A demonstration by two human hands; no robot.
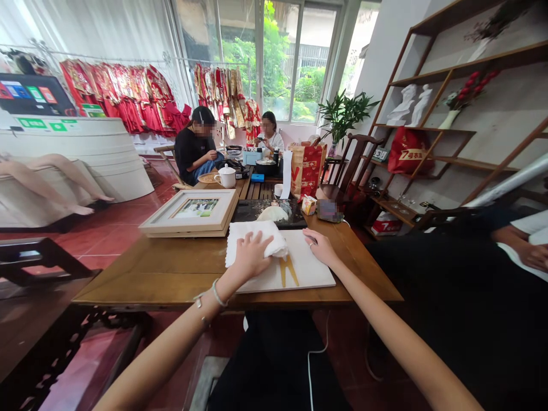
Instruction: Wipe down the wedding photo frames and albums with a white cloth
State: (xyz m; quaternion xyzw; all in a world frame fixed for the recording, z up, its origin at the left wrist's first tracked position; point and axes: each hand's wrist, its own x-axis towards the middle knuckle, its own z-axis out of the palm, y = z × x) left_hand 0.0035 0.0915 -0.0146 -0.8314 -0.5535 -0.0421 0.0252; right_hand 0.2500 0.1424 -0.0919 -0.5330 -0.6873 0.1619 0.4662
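My left hand (252,255) presses a white cloth (252,238) onto a white board (305,268) that lies on the wooden table (171,274); its fingers curl over the cloth. Two yellow strips (287,270) on the board poke out from under the cloth. My right hand (320,246) rests on the board's far right edge with its fingers bent, a ring on one finger, and nothing visible in it.
A framed picture (192,210) lies at the table's back left, a dark tray (274,212) behind the board. A teapot (226,176) and a red bag (307,166) stand farther back. Two people sit at the far end. A person in black sits at my right.
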